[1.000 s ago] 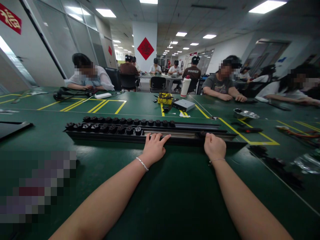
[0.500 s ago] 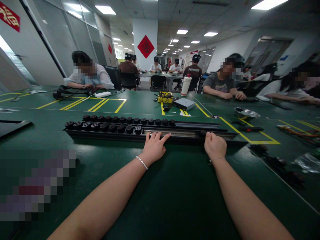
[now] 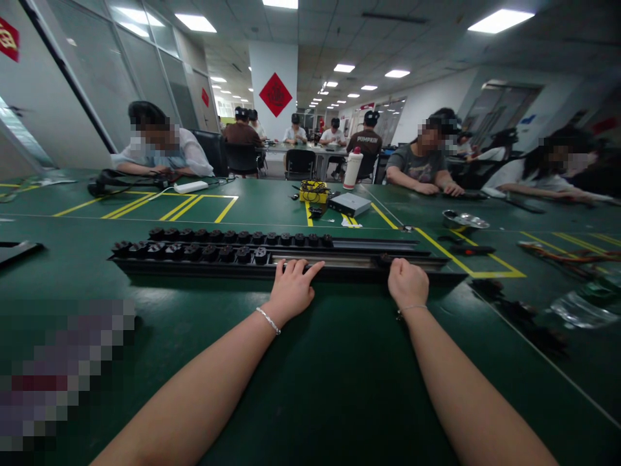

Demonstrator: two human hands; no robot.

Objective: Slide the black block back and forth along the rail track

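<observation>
A long black rail [image 3: 194,266] with a metallic channel lies across the table in front of me. Round black socket-like modules [image 3: 226,253] fill the left stretch of its channel. My left hand [image 3: 292,292] rests on the rail's near edge, right of the last module in that row, fingers spread and palm down. Farther right, my right hand [image 3: 408,286] is closed around a black module [image 3: 382,260] in the channel; the fingers hide most of it. Just behind runs a second black rail [image 3: 378,245] with a similar row of modules [image 3: 259,238].
Beyond the rails are a yellow box with black cable [image 3: 313,191], a grey box [image 3: 350,204] and a white bottle [image 3: 353,169]. To the right are a metal bowl [image 3: 464,221], loose black parts [image 3: 526,320] and clear plastic [image 3: 585,309]. Several people sit around the tables.
The whole view has shifted a little, so everything appears slightly farther left. Both hands keep their places on the rail, with no clear movement of the modules.
</observation>
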